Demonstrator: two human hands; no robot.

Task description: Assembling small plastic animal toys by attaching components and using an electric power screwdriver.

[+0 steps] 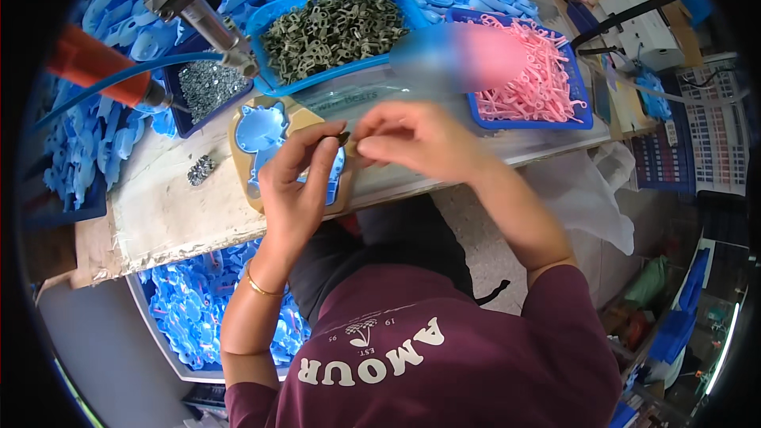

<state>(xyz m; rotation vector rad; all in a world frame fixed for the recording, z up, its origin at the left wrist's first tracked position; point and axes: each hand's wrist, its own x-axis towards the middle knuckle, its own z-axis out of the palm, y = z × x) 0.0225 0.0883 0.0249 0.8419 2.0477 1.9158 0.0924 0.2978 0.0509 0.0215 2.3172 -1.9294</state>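
My left hand point(295, 174) pinches a small dark metal clip point(343, 139) between thumb and fingertips. Close beside it on the right, my right hand point(424, 141) has its thumb and fingers bent together; what they hold, if anything, is too small to make out. Under my left hand lies a tan fixture point(247, 182) on the worktable. Light-blue moulded plastic parts point(261, 128) sit in its recesses, partly covered by my left hand and fingers.
Behind the fixture stands a blue tray point(261, 71) of dark metal clips. A bin of pink plastic pieces point(539, 71) is at right, a bin of screws point(210, 83) at left. An orange-and-metal screwdriver tool point(107, 71) hangs at left. Blue parts point(222, 301) fill a crate below.
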